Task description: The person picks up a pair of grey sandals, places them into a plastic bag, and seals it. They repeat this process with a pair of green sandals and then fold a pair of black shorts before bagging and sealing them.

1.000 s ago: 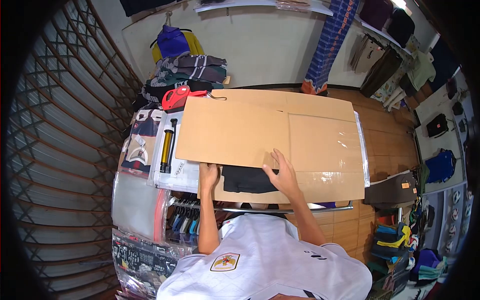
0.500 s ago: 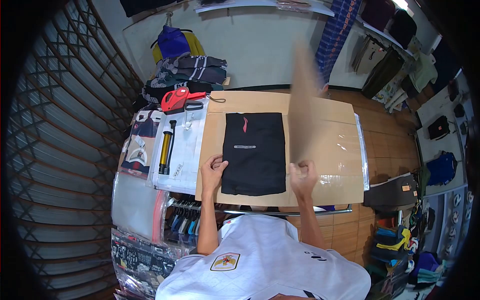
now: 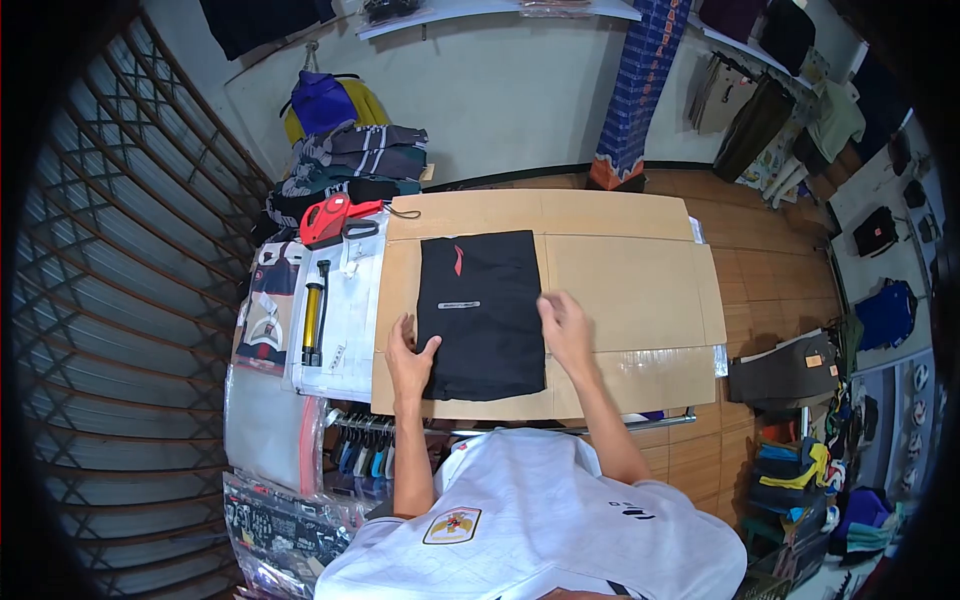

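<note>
A folded black garment (image 3: 482, 350) lies flat on a brown cardboard sheet (image 3: 630, 290), with a small red logo near its top left and a grey strip in its middle. At the garment's lower left edge is my left hand (image 3: 408, 362), open, thumb apart from the fingers and close to the cloth. My right hand (image 3: 567, 328) is at the garment's right edge, fingers loosely bent and apart, holding nothing.
A red label gun (image 3: 335, 220) and a yellow-and-black hand pump (image 3: 314, 318) lie left of the cardboard. Folded clothes (image 3: 350, 165) are piled behind. Packaged garments (image 3: 268, 305) sit further left. Under the front edge runs a metal rail (image 3: 640, 422) with hangers.
The cardboard piece that stood upright at my right hand now lies flat on the right side. My right hand has let it go and moved up and left to the garment's edge.
</note>
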`<state>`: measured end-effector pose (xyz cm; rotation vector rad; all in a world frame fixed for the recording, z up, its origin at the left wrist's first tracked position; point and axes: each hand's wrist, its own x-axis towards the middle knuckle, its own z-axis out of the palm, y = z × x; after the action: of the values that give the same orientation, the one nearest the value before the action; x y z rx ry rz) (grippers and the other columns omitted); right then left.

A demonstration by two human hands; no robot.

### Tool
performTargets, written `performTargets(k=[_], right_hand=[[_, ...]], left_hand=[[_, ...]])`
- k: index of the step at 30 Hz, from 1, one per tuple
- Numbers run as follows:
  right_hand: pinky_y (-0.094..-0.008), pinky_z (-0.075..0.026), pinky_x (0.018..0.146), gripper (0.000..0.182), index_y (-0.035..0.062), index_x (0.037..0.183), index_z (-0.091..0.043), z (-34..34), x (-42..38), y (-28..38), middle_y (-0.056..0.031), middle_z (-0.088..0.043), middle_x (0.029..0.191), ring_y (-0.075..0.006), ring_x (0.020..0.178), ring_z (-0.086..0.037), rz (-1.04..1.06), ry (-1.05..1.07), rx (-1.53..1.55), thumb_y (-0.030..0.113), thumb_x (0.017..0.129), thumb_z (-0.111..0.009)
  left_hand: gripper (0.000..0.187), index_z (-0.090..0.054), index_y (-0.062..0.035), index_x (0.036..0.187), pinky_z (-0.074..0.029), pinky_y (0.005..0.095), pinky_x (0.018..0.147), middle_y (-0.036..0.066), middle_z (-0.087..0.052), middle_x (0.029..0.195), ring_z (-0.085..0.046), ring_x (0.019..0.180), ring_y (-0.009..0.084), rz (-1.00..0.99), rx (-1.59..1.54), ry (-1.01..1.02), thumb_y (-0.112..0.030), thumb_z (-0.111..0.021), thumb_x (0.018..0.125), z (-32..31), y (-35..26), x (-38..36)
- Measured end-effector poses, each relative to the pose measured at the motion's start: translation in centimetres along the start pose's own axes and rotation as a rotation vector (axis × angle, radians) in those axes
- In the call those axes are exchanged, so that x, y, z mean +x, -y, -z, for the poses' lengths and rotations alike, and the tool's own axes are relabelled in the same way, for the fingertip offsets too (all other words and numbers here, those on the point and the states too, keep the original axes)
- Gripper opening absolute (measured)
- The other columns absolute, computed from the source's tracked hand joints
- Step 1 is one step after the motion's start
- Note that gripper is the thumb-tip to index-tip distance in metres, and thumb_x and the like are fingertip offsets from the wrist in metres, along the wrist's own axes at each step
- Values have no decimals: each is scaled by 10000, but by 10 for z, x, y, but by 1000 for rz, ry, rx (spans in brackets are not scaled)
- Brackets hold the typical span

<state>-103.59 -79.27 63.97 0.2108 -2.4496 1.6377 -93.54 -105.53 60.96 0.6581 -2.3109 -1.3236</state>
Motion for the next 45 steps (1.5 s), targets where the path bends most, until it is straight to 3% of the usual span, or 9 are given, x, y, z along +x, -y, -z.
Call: performTargets(k=[3,6,10,15,22,26,31,39,45], right_hand=[[-450,-493,1045,334,4,1260,-666,-31,38,17,-240,-689,1268,-416,1211,-634,244,140,-104,166,969,-674],[-563,-345,1182,530,70,1442,-570,-68,66,6,-235,-482,1551,-459,1464,-393,410,323,-356,347,996,-644],[-669,-165,1233,733,179,1600,-419,-89,88,-27,-191,-248,1705,-438,1574,-185,386,552,-679,605,1009,-503],[-648,-137,1246,772,172,1622,-377,-81,91,-52,-191,-237,1711,-426,1581,-178,413,545,-729,646,1016,-436],[-644,-146,1239,829,35,1580,-407,-45,57,-57,-324,-270,1652,-482,1561,-184,334,434,-661,629,1008,-480],[-601,-251,1204,823,-13,1551,-424,-4,14,-57,-367,-335,1601,-496,1518,-292,375,476,-614,610,1018,-497],[-566,-304,1178,670,-28,1487,-492,81,-6,-44,-294,-478,1533,-438,1478,-385,-78,718,231,406,998,-639],[-655,-171,1222,630,36,1515,-473,178,8,-138,-221,-385,1624,-405,1534,-289,37,72,-778,368,998,-613],[-686,-113,1226,703,58,1571,-409,177,14,-137,-203,-278,1687,-428,1564,-204,-50,113,-846,457,1013,-561]], left_hand=[[728,-479,67,1438,-352,521,1159,289,-521,1399,-472,1322,460,-131,138,-127,-154,-821,835,-22,-11,-14],[753,-453,50,1471,-330,541,1184,339,-428,1486,-407,1387,509,-208,223,-67,-206,-803,856,-48,-50,-41],[1021,-233,2,1602,-220,740,1171,443,-112,1603,-95,1492,656,42,268,236,-339,-836,852,-80,-90,-70],[1164,-66,-32,1647,-203,775,1153,485,50,1605,-30,1494,674,192,279,235,-412,-832,857,-99,-85,-67],[1145,-76,-31,1652,-225,769,1148,483,-59,1608,-114,1524,607,261,290,97,-550,-754,890,-102,-84,-25],[1123,-122,46,1631,-119,780,1162,521,-158,1562,-133,1520,613,198,382,36,-614,-681,915,-109,-68,14],[1120,-177,18,1638,-62,768,1174,501,-132,1586,-145,1516,619,222,551,72,-755,-553,920,-132,-68,56],[1141,-177,-30,1651,-54,686,1224,461,-50,1627,-63,1535,601,-73,756,65,-775,-582,889,-162,-38,74],[1165,-204,-20,1646,-58,680,1227,468,-65,1621,-61,1533,605,-122,731,68,-787,-604,865,-162,-38,77]])
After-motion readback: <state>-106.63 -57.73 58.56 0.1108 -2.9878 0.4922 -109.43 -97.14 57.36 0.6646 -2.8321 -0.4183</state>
